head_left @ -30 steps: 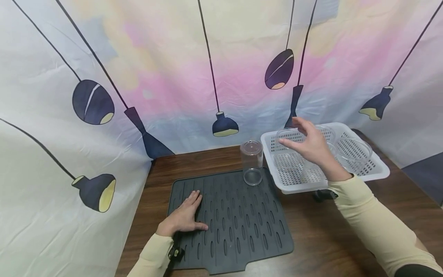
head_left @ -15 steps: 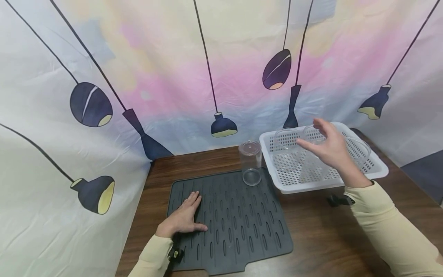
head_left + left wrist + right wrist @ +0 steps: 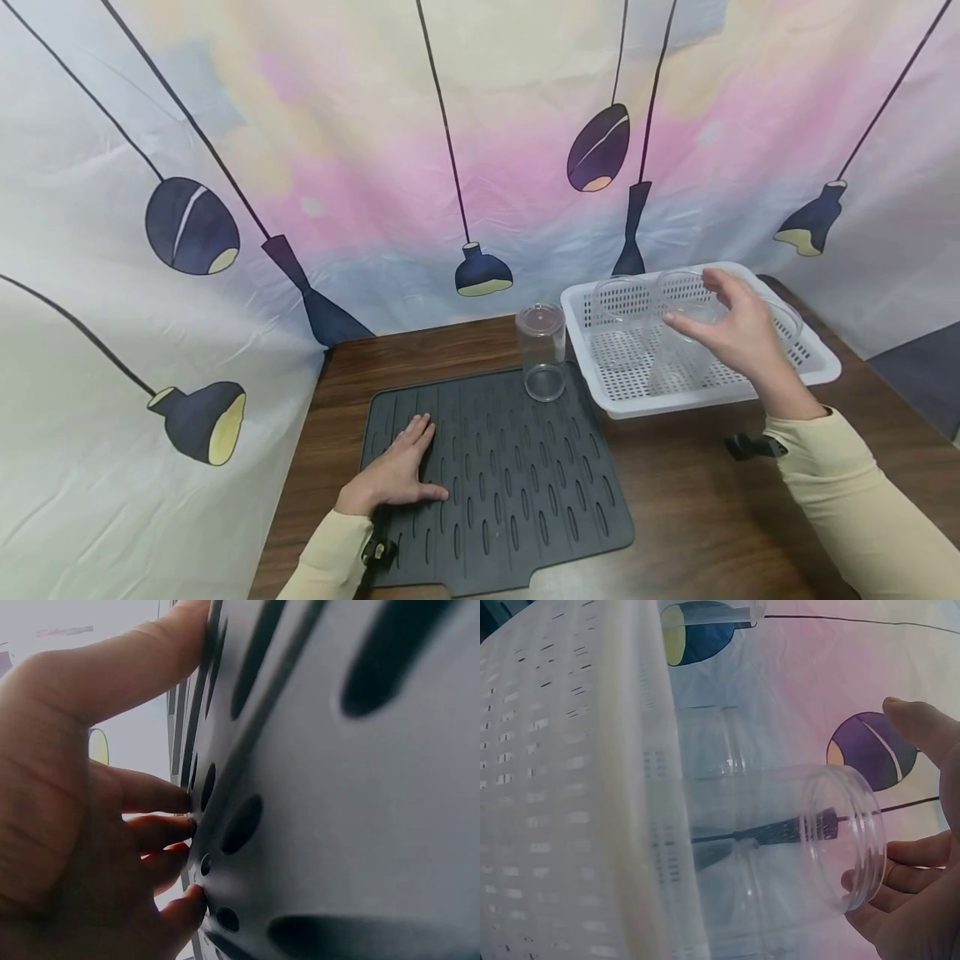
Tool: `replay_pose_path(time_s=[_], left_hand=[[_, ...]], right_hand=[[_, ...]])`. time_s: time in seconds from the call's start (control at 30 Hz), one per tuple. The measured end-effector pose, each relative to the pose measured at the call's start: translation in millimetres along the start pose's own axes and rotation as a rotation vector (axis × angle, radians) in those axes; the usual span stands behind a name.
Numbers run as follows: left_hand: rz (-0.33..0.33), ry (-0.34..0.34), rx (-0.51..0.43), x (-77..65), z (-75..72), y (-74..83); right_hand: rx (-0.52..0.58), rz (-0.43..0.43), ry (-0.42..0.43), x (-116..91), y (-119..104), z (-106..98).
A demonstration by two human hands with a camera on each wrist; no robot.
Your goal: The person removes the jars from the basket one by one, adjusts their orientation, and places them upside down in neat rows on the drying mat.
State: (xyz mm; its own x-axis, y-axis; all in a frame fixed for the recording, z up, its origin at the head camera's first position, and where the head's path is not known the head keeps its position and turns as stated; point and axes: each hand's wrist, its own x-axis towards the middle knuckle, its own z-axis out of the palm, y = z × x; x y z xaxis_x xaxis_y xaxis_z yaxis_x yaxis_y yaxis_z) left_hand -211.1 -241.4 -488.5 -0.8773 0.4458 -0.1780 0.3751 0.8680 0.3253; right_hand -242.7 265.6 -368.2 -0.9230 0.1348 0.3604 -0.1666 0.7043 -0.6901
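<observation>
My left hand [image 3: 393, 477] lies with spread fingers on a dark grey ribbed drying mat [image 3: 517, 467]; the left wrist view shows its fingertips against the slotted surface. My right hand [image 3: 738, 333] hovers over a white perforated basket [image 3: 626, 409], thumb and fingers spread apart. In the right wrist view a clear, wide-mouthed jar [image 3: 772, 840] stands up out of the basket. The fingers overlap its ringed rim there, while the thumb [image 3: 919, 724] stays apart from it. Another clear jar [image 3: 542, 346] stands upside down at the mat's back right corner.
Several more clear jars, one with its rim [image 3: 621, 287] at the back left, share the basket. Mat and basket rest on a brown wooden table [image 3: 690, 517]. A curtain [image 3: 375, 167] printed with hanging lamps rises close behind.
My right hand has moved right and slightly down over the basket, its thumb and fingers still spread. My left hand and the upside-down jar keep their places on the mat.
</observation>
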Motion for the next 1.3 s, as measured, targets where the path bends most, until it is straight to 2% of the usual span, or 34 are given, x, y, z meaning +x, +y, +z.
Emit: replay_pose_path(time_s=[0.23, 0.47, 0.77, 1.0, 1.3], left_hand=[[0.0, 0.001, -0.006, -1.1, 1.1, -0.5], [0.004, 0.006, -0.013, -0.9, 0.0, -0.2], [-0.006, -0.006, -0.009, -0.1, 0.7, -1.4], [0.011, 0.006, -0.01, 2.1, 2.3, -2.7], [0.014, 0.004, -0.009, 2.5, 3.4, -4.1]], right_hand=[[-0.034, 0.026, -0.015, -2.5, 4.5, 1.6], [-0.014, 0.047, -0.038, -5.9, 9.7, 4.9], [0.022, 0.068, -0.031, -12.6, 17.0, 10.8], [0.034, 0.081, -0.009, -16.8, 25.6, 14.6], [0.042, 0.097, -0.044, -20.8, 33.9, 18.3]])
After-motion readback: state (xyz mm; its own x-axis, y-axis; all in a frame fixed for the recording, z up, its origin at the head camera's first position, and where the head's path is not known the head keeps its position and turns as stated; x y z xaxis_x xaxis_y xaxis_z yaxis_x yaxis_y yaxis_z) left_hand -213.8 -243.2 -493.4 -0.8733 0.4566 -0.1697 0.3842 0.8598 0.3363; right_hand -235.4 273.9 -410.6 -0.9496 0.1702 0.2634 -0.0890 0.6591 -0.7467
